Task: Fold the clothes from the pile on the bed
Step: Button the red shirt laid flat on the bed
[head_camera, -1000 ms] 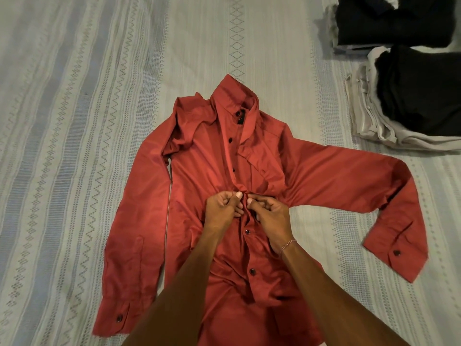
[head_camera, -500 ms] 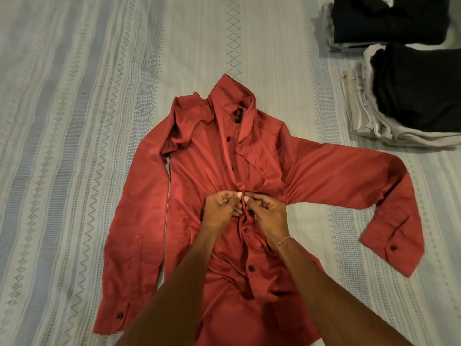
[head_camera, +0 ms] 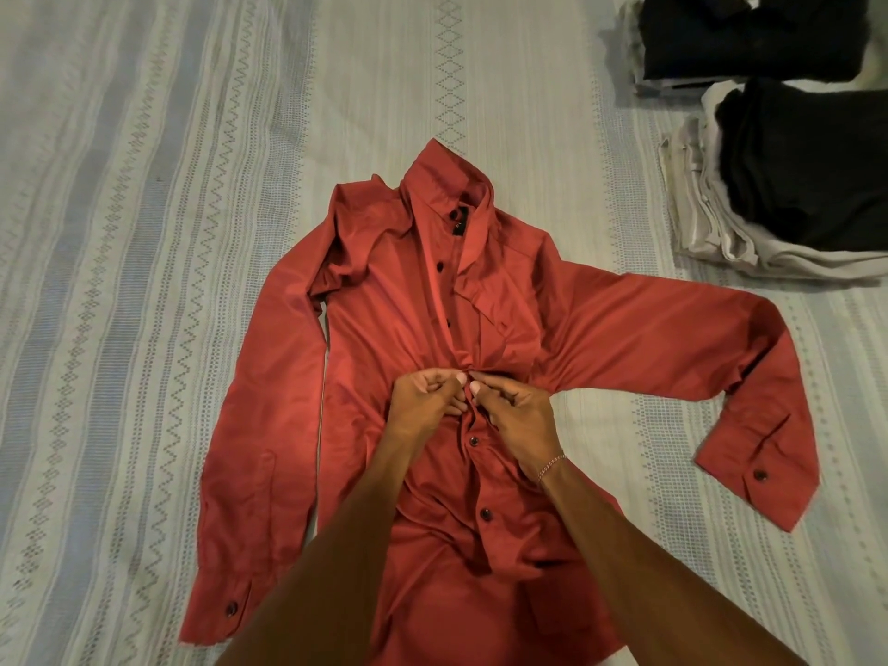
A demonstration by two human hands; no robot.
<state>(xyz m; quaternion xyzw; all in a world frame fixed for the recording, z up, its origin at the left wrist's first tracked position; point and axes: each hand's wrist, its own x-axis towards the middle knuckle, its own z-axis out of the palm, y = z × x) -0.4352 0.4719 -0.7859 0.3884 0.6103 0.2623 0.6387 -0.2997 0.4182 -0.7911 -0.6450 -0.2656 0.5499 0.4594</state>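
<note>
A red satin-like shirt [head_camera: 384,358] lay face up on the bed [head_camera: 144,233], sleeves spread, dark round buttons down its front. The left hand [head_camera: 423,401] and right hand [head_camera: 519,415] each pinched the bunched front edges mid-chest, both grips narrow on cloth. Folded black and beige clothes [head_camera: 769,185] sat stacked nearby.

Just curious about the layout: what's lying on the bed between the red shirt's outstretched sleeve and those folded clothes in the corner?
Nothing: the head view shows only bare striped bedspread between the red shirt's sleeve and the folded clothes.
</note>
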